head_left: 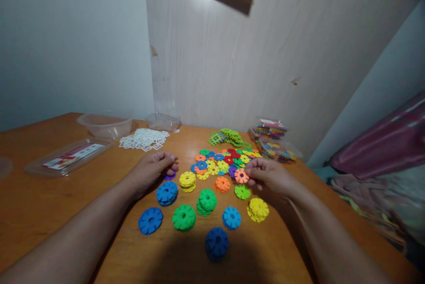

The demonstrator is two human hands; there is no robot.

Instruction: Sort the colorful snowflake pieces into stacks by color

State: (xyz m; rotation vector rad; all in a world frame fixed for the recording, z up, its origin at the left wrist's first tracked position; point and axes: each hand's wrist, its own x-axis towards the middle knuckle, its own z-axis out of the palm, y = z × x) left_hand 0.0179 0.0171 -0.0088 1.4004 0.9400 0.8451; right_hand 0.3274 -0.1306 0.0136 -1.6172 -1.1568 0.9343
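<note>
My right hand pinches a salmon-orange notched plastic disc between thumb and fingers, above the table. With fingers curled and nothing visible in them, my left hand rests beside a purple disc, partly covering it. Between and in front of the hands stand small same-colour stacks: yellow, blue, green, another green, dark blue and yellow at right. Orange, lime and light blue discs lie among them. Beyond is a mixed-colour disc pile.
White square frame pieces lie heaped at back left, near a clear tub and a clear lid with a printed label. Lime-green linked pieces sit at the back. Filled clear boxes stand back right. Fabric lies beyond the right edge.
</note>
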